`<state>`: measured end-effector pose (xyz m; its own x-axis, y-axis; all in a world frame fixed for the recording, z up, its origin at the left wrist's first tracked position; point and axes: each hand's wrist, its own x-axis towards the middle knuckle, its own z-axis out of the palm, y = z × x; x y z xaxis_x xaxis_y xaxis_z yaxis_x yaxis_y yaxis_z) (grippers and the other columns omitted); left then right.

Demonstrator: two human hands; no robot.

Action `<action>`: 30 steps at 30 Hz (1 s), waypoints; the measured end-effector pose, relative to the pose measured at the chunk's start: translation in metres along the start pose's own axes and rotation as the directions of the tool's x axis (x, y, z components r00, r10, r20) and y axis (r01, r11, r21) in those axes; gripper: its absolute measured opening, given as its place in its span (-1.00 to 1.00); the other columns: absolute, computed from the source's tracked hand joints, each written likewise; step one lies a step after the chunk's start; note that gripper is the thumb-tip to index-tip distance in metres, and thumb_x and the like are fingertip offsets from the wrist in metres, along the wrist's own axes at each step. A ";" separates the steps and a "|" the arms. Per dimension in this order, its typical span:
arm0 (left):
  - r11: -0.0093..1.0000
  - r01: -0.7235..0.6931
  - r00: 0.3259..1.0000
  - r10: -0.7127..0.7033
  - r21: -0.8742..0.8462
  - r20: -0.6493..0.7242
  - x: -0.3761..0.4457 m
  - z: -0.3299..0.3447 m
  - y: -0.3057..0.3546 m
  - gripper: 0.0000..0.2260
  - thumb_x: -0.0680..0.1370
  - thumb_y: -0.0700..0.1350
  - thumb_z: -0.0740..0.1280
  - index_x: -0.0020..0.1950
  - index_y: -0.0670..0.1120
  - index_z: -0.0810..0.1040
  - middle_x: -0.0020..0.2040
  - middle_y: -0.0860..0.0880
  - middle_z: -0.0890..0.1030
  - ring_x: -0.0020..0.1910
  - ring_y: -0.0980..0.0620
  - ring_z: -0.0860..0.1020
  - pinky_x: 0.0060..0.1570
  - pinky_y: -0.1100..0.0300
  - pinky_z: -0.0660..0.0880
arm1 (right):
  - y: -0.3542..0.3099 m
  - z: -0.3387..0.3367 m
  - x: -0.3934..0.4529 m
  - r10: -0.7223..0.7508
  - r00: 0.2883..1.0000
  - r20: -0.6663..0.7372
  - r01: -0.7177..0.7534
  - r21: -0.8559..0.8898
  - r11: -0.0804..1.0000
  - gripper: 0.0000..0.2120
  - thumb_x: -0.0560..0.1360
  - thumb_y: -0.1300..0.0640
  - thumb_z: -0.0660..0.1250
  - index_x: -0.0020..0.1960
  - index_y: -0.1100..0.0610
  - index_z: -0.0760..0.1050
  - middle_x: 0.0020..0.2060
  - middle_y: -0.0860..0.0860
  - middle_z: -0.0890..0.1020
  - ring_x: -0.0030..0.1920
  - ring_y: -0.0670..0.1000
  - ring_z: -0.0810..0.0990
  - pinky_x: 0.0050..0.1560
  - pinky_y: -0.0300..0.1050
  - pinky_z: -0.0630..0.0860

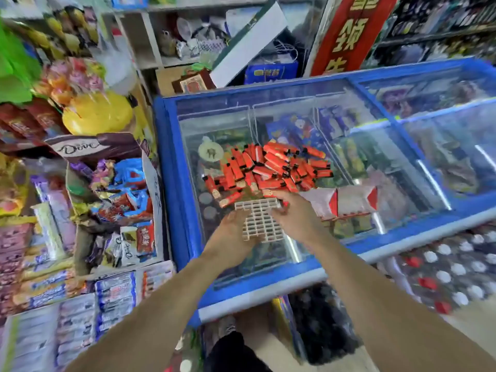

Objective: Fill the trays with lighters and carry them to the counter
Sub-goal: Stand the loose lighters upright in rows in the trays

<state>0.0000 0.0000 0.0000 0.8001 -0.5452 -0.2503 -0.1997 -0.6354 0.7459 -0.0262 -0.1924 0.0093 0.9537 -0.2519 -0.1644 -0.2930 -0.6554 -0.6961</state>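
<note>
1. Both bare forearms are reaching forward and converging toward the middle of the view.
2. The left hand [233, 229] is lying palm down, its fingers curling around the near left edge of what it is holding.
3. The right hand [291, 214] is gripping from the right side, knuckles up, fingers bent over the far end.

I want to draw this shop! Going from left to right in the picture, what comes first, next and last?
Dove chocolate box → white tray held between both hands → small red-and-white cartons → bottle caps.
</note>
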 end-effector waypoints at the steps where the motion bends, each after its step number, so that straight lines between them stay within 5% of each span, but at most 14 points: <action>1: 1.000 -0.001 1.000 0.001 0.025 0.010 0.005 0.000 -0.008 -0.46 0.56 -0.02 0.45 0.48 -0.11 0.38 0.43 -0.09 0.45 0.43 -0.09 0.39 0.32 0.26 0.26 | -0.002 0.004 0.010 -0.010 1.000 0.006 0.010 -0.035 0.999 -0.58 0.55 0.04 0.42 0.39 0.02 0.51 -0.12 -0.08 0.62 -0.20 -0.01 0.58 -0.08 -0.16 0.51; 3: 0.989 0.022 0.998 -0.030 0.145 0.053 0.011 0.001 -0.023 -0.39 0.58 0.00 0.41 0.57 -0.09 0.27 0.53 -0.10 0.32 0.51 -0.10 0.27 0.43 0.19 0.18 | -0.006 0.011 0.029 -0.004 1.000 0.025 0.006 -0.088 0.996 -0.61 0.56 0.07 0.41 0.38 0.03 0.52 -0.17 -0.12 0.56 -0.21 -0.04 0.55 -0.13 -0.22 0.44; 7: 0.962 0.086 0.974 -0.136 0.259 0.183 0.018 0.012 -0.058 -0.24 0.58 0.15 0.36 0.66 0.09 0.02 0.66 -0.01 -0.03 0.63 -0.05 -0.04 0.55 -0.04 0.13 | -0.014 0.034 0.059 0.007 0.987 0.160 0.032 -0.237 0.971 -0.60 0.59 0.05 0.36 0.42 -0.01 0.47 0.03 -0.01 0.62 -0.33 -0.15 0.54 -0.36 -0.29 0.41; 11: 0.924 0.063 0.955 -0.166 0.377 0.248 0.018 0.029 -0.068 -0.24 0.61 0.22 0.25 0.65 0.17 -0.15 0.63 0.04 -0.33 0.60 -0.02 -0.33 0.58 -0.10 -0.13 | -0.023 0.053 0.077 -0.028 0.961 0.276 0.123 -0.331 0.935 -0.62 0.61 0.15 0.33 0.41 -0.01 0.48 0.32 0.04 0.54 -0.13 -0.15 0.60 -0.09 -0.16 0.53; 13: 0.912 0.054 0.955 -0.166 0.408 0.246 0.016 0.033 -0.069 -0.23 0.61 0.26 0.21 0.64 0.18 -0.22 0.57 0.06 -0.41 0.58 -0.02 -0.40 0.58 -0.08 -0.24 | -0.027 0.061 0.086 -0.089 0.946 0.313 0.213 -0.390 0.896 -0.63 0.62 0.19 0.31 0.41 0.02 0.48 0.39 0.06 0.50 0.13 0.01 0.63 0.16 -0.06 0.52; 16: 0.884 0.041 0.963 -0.159 0.465 0.217 0.015 0.036 -0.076 -0.27 0.65 0.26 0.13 0.59 0.24 -0.34 0.54 0.06 -0.47 0.56 -0.01 -0.44 0.54 0.01 -0.36 | -0.028 0.074 0.101 -0.112 0.937 0.331 0.259 -0.441 0.859 -0.62 0.62 0.22 0.29 0.43 0.05 0.47 0.41 0.05 0.48 0.31 0.10 0.55 0.26 0.00 0.48; 24: 0.810 0.090 0.929 -0.277 0.580 0.243 0.017 0.045 -0.066 -0.31 0.63 0.38 -0.13 0.46 0.20 -0.60 0.51 0.00 -0.57 0.47 -0.03 -0.58 0.49 -0.09 -0.45 | -0.020 0.092 0.125 -0.173 0.903 0.394 0.358 -0.464 0.810 -0.80 0.58 0.27 0.35 0.20 0.16 0.58 0.12 0.05 0.52 -0.05 0.04 0.63 0.00 0.04 0.64; 30: 0.758 0.109 0.920 -0.322 0.643 0.224 0.016 0.047 -0.057 -0.32 0.62 0.39 -0.18 0.44 0.16 -0.62 0.50 -0.02 -0.57 0.48 -0.07 -0.55 0.53 -0.14 -0.35 | -0.016 0.087 0.131 -0.179 0.864 0.470 0.414 -0.462 0.784 -0.86 0.59 0.22 0.34 0.15 0.17 0.55 0.21 0.06 0.51 -0.09 0.00 0.60 -0.09 -0.02 0.63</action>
<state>-0.0026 0.0020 -0.0757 0.6733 -0.4197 -0.6087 -0.4281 -0.8925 0.1419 0.1097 -0.1530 -0.0617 0.9086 0.2346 -0.3457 0.1339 -0.9473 -0.2909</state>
